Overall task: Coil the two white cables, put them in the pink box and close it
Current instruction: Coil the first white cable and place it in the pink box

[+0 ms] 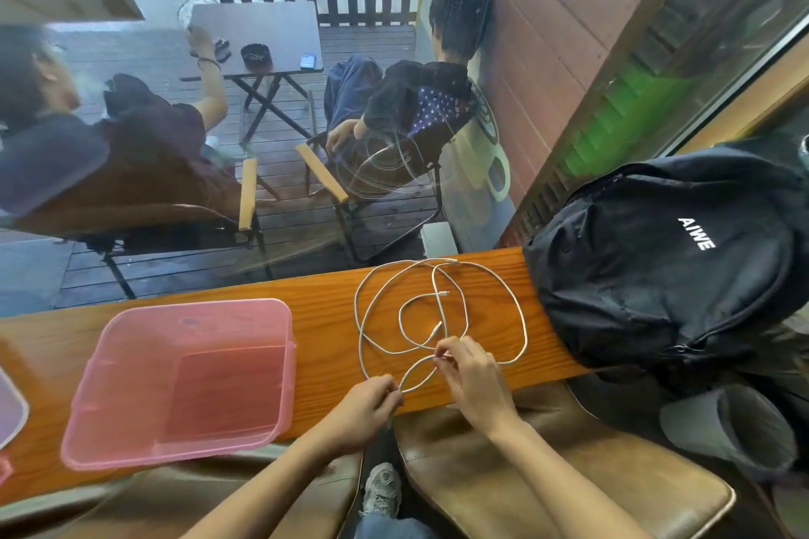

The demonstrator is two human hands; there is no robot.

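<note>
Two white cables (442,276) lie tangled in loose loops on the wooden counter (324,311), right of centre. My left hand (367,411) pinches one end of a small loop (416,376) at the counter's near edge. My right hand (470,376) pinches the same cable a little further along, fingertips at a connector end. The pink translucent box (271,385) stands open on the left of the counter, with nothing inside. Its lid (11,411) shows only as a pink edge at the far left.
A black backpack (665,267) rests on the right end of the counter, close to the cable loops. Brown leather seats (547,464) sit below the counter. Behind the glass window, two people sit in chairs by a folding table.
</note>
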